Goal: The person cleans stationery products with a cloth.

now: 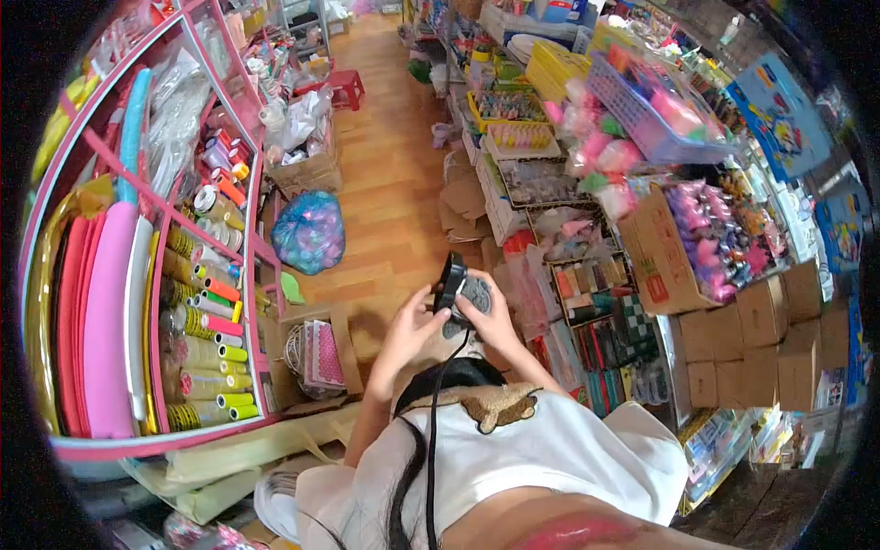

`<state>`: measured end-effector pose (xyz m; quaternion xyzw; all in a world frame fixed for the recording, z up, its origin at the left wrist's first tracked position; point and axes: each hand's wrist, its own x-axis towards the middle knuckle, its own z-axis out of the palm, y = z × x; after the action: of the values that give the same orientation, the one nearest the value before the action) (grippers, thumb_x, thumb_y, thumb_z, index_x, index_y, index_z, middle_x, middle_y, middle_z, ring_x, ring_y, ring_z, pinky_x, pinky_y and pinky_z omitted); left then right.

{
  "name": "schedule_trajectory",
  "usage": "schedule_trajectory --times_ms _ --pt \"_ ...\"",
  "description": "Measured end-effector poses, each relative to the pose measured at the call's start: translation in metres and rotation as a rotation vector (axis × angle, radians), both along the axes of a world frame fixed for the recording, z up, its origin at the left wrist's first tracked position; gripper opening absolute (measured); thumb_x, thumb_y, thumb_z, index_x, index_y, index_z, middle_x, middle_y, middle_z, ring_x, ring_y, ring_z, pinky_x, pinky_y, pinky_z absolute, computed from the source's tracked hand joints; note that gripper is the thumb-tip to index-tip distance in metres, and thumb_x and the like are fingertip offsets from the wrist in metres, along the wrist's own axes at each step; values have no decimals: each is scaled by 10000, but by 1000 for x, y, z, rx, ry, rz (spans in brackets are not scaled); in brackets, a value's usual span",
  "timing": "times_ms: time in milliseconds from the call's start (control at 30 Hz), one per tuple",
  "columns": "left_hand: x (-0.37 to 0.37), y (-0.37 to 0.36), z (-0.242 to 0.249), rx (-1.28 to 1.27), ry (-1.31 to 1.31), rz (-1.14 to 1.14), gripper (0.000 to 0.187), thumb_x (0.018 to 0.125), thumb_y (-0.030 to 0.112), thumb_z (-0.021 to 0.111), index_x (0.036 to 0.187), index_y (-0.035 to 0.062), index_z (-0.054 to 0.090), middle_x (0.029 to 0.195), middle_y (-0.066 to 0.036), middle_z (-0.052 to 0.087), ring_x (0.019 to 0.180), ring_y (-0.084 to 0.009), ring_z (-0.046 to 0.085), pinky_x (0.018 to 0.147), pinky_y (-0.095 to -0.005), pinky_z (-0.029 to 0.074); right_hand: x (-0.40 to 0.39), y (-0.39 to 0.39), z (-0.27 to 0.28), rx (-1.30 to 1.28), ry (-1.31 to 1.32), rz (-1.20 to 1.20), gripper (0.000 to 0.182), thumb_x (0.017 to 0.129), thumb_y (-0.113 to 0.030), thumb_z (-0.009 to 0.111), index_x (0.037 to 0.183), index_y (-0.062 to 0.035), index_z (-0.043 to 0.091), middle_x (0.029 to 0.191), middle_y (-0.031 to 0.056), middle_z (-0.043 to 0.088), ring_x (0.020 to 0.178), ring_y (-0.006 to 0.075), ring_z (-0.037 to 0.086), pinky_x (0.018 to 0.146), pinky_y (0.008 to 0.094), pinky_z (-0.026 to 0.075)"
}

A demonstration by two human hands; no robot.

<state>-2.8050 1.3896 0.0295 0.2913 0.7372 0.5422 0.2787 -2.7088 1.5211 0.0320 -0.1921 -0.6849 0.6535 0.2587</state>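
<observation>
In the head view my two hands meet in front of my body, over the wooden floor. My left hand (420,323) is closed at the side of a black, rounded object (449,280), thumb toward its lower edge. A dark cord (434,412) hangs from near it down across my shirt. My right hand (492,318) curls around a grey, rounded, textured thing (476,291) right beside the black one. I cannot tell exactly what kind of things these two are.
A pink-framed shelf (170,211) with rolls and ribbon spools stands left. A blue bag (309,233) and a box with polka-dot items (323,353) sit on the floor. Trays, a purple basket (655,115) and cardboard boxes (642,252) crowd the right. A red stool (346,89) stands farther back.
</observation>
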Motion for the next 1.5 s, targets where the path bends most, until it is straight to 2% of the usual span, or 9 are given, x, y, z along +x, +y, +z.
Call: schedule_trajectory --times_ms 233,267,433,567,1033,1233,1300,1433,1500 --pt "-123 64 -16 157 -62 -29 438 846 238 550 1200 5 438 1093 -109 537 962 -169 505 830 -285 401 -114 92 41 229 -37 33 361 723 -108 644 1049 -52 501 885 71 607 830 139 572 747 282 451" --pt "-140 76 -16 156 -97 -34 404 862 226 525 1191 6 445 1093 -108 538 973 -162 502 838 -279 397 -130 118 60 542 5 -60 368 697 -111 655 1030 -49 513 894 85 606 844 169 580 761 294 449" --pt "-223 139 -13 152 -65 -131 322 891 199 477 1149 6 477 1063 -93 549 985 -136 498 859 -269 383 -193 244 149 814 -67 -434 396 654 -122 651 1023 -64 521 909 165 601 846 284 598 738 339 460" --pt "-288 190 9 90 -18 -128 304 885 176 479 1138 8 491 1036 -90 560 981 -137 505 853 -268 388 -233 328 182 1035 -455 -773 472 663 -179 681 1090 -79 505 974 189 580 895 348 557 735 407 452" --pt "-485 343 -36 135 -85 -286 281 884 208 484 1100 32 516 952 -88 601 886 -147 553 800 -280 422 -281 448 176 901 -768 -1037 344 739 -124 624 1065 -36 553 944 202 593 881 325 576 765 366 434" --pt "-628 407 -28 141 0 -514 304 900 227 455 1128 29 491 1016 -86 577 974 -156 531 837 -280 404 -322 465 185 755 -1427 -1351 332 762 -177 579 1079 -82 551 1033 160 579 945 311 561 784 384 437" --pt "-674 420 -7 134 51 -557 304 900 231 454 1122 28 495 1019 -90 577 976 -156 531 838 -281 404 -295 477 172 1007 -1467 -1360 305 784 -195 572 1056 -59 560 1012 140 596 900 282 584 761 362 454" --pt "-759 443 -5 125 31 -499 285 894 213 465 1115 38 507 1006 -92 588 963 -164 546 835 -293 417 -432 437 205 1771 -311 -2105 221 795 -130 600 944 28 558 877 162 601 783 275 590 687 358 479" --pt "-792 453 -6 123 26 -478 282 894 213 465 1114 43 510 1000 -91 593 957 -166 552 831 -299 424 -484 446 201 1915 184 -1965 180 789 -94 607 902 34 549 854 146 593 747 245 579 666 340 476"
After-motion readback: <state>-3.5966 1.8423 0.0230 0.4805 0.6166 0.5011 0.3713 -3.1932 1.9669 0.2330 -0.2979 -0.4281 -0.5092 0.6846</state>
